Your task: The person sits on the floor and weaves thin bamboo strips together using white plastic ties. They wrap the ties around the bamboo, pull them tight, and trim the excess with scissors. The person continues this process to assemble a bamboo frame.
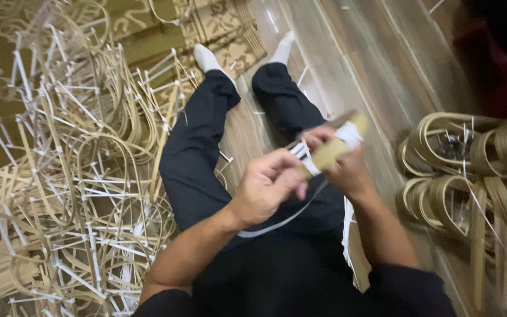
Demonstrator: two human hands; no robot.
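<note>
While seated, both hands (306, 170) grip bamboo strip (333, 149), white tie (300, 151) wrapped

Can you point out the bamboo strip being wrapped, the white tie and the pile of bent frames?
bamboo strip (331, 151), head view, middle of strip.
white tie (349, 134), head view, wrapped band.
pile of bent frames (77, 176), head view, central loop.
</note>
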